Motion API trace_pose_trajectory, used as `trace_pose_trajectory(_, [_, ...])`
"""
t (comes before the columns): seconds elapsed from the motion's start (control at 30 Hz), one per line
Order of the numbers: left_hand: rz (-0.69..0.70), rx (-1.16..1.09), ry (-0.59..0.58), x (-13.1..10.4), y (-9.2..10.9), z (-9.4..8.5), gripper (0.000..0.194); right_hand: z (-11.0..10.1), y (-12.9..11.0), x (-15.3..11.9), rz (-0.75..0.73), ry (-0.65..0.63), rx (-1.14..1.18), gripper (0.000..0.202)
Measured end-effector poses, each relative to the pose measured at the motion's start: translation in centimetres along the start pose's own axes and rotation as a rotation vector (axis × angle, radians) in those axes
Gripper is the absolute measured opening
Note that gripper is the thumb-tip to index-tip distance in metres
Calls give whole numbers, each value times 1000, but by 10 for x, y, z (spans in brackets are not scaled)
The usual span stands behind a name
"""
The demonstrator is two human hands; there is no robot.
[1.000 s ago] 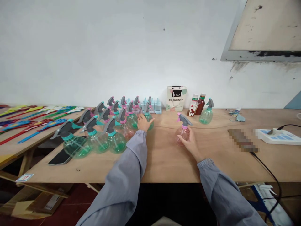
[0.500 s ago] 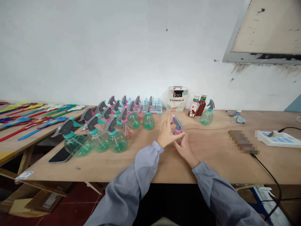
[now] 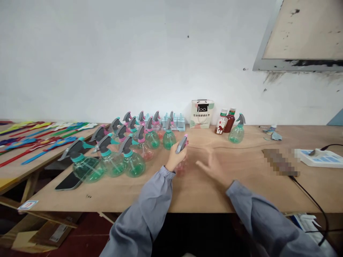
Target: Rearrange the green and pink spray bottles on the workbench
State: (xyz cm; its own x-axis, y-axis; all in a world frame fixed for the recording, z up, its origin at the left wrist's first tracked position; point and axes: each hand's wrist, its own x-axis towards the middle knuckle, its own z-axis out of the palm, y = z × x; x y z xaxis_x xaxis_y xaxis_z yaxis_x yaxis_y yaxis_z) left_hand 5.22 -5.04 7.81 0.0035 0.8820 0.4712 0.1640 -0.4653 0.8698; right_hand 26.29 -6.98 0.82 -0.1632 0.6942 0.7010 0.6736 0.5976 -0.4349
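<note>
My left hand (image 3: 176, 156) is wrapped round the neck of a pink spray bottle (image 3: 181, 167), whose grey and pink head sticks up above my fingers. To its right, my right hand (image 3: 213, 166) is blurred by motion, fingers apart, holding nothing. Several spray bottles with green or pink tints stand grouped on the left of the table, among them a green bottle (image 3: 134, 165) at the front and another green bottle (image 3: 169, 138) just behind my left hand. One more green spray bottle (image 3: 236, 133) stands apart at the back right.
A paper bag (image 3: 201, 116) and two red-brown bottles (image 3: 222, 122) stand by the wall. A phone (image 3: 68, 181) lies at the left, a power strip (image 3: 321, 158) at the right with a cable. Colourful hand-shaped items (image 3: 48, 142) cover the left table.
My left hand has moved left with the pink spray bottle gripped in it. My right hand has come off the bottle and opened.
</note>
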Motion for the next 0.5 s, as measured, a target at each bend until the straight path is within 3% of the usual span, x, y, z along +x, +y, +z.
trace_pose_trajectory(0.13, [20,7,-27,5,1,-20,26,-57,76,63,433,548,-118,66])
trace_pose_trajectory(0.17, [17,11,-30,6,1,-24,29,-69,95,77,545,599,-185,68])
trace_pose_trajectory(0.23, [22,13,-53,7,1,-30,35,-88,127,101,735,597,-287,74])
trace_pose_trajectory(0.3, [45,-3,-95,7,2,-33,35,-100,150,115,819,558,-303,80])
trace_pose_trajectory(0.4, [63,-36,-140,6,4,-36,32,-107,172,125,882,464,-270,85])
trace_pose_trajectory(0.5, [62,-55,-164,6,6,-38,25,-108,184,125,878,408,-228,76])
